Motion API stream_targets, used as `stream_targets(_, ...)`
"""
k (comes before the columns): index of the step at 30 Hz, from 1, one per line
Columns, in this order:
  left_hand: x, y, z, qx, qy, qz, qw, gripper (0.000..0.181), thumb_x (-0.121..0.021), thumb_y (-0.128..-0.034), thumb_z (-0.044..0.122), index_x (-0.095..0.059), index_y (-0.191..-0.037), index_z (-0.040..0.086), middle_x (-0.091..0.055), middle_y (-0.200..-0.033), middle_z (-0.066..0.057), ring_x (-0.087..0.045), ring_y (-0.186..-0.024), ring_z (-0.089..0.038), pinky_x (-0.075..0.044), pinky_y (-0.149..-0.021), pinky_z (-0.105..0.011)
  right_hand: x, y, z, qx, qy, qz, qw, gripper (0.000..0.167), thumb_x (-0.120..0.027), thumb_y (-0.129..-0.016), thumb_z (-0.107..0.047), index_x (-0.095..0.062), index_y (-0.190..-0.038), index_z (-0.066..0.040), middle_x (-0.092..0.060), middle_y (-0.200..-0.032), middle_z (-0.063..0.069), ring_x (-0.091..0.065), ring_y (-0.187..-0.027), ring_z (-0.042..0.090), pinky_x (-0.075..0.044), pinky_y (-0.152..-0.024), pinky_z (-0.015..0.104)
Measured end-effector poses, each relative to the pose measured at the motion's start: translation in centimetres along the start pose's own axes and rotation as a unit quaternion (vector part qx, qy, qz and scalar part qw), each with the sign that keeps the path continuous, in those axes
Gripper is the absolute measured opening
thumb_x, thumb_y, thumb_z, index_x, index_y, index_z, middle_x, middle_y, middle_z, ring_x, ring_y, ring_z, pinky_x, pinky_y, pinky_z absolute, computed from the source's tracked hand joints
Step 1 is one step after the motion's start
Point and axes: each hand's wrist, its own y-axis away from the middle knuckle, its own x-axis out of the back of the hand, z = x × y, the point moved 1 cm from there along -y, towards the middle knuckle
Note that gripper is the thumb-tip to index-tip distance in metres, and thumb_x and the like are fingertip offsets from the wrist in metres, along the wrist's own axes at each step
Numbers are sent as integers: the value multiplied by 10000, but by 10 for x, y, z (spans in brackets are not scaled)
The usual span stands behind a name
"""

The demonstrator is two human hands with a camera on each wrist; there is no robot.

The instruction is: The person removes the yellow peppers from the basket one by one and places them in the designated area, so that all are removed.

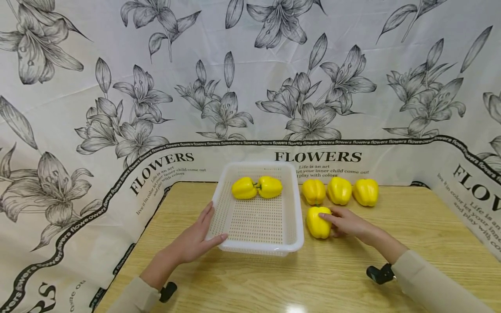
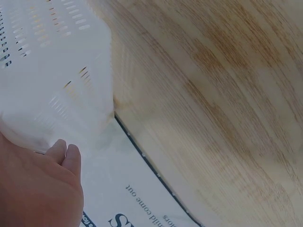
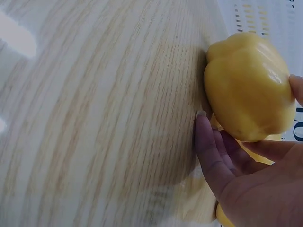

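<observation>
A white plastic basket [image 1: 258,246] with a slotted bottom stands on the table, two yellow bell peppers [image 1: 244,188] lying stem to stem in its far half. My left hand [image 1: 193,239] grips the basket's left side, thumb over the near rim and fingers along the outer wall. Just right of the basket, my right hand [image 1: 348,224] holds another yellow bell pepper [image 1: 318,222], thumb on top and fingers around its right side. In the right wrist view that bell pepper [image 3: 248,87] looks close to the tabletop; whether it touches is unclear.
Behind the held pepper, three more yellow bell peppers [image 1: 339,191] stand in a row along the back. The wooden table [image 1: 266,282] ends at a flower-printed cloth [image 1: 235,108] hanging behind and at the sides. Each wrist wears a small black camera mount [image 1: 380,274].
</observation>
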Motion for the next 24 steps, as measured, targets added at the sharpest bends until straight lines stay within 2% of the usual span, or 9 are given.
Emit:
stream_targets(5,0,0,0,15,8,1,10000,1063,-452,-951,758,-21,-1644,77,107,-1712,2,-264,-1518,-370,-330,-1190,-523,0,1,-2,-21,29,-40,10000,476,-560,-1060,-395,-517,-1302,13,-526,-938,86,-544,-788,215,-558,-667,330)
stream_targets(9,0,0,0,2,41,-2,10000,1060,-457,-953,752,-22,-1644,76,104,-1713,1,-258,-1520,-368,-326,-1192,-525,4,4,-4,-154,426,48,9990,709,-548,-1055,-444,-370,-1492,85,-561,-1177,249,-583,-944,284,-587,-762,386)
stream_targets(12,-1,0,-1,-5,13,-24,10000,1059,-451,-954,754,-17,-1643,78,110,-1711,0,-242,-1527,-361,-314,-1200,-517,8,9,-7,-191,816,86,9964,839,-530,-1053,-480,-246,-1541,140,-477,-1388,349,-586,-1118,348,-584,-871,439)
stream_targets(15,-1,0,-1,3,9,-28,10000,1061,-448,-953,757,-12,-1643,80,113,-1710,1,-241,-1527,-361,-311,-1201,-517,12,14,-12,-94,917,57,9957,835,-527,-1057,-469,-232,-1543,143,-431,-1432,378,-603,-1172,389,-578,-919,479)
stream_targets(18,-1,1,0,3,19,2,10000,1060,-452,-953,755,-17,-1644,78,107,-1711,0,-243,-1525,-364,-311,-1199,-524,16,19,-20,53,872,10,9962,818,-531,-1062,-443,-219,-1548,136,-425,-1422,378,-651,-1104,406,-584,-907,501)
stream_targets(24,0,1,1,-12,14,18,10000,1062,-450,-951,758,-25,-1643,73,103,-1712,0,-240,-1527,-363,-309,-1201,-522,23,25,-36,335,1045,6,9940,776,-537,-1069,-401,-228,-1550,125,-414,-1450,374,-552,-1242,478,-590,-905,479)
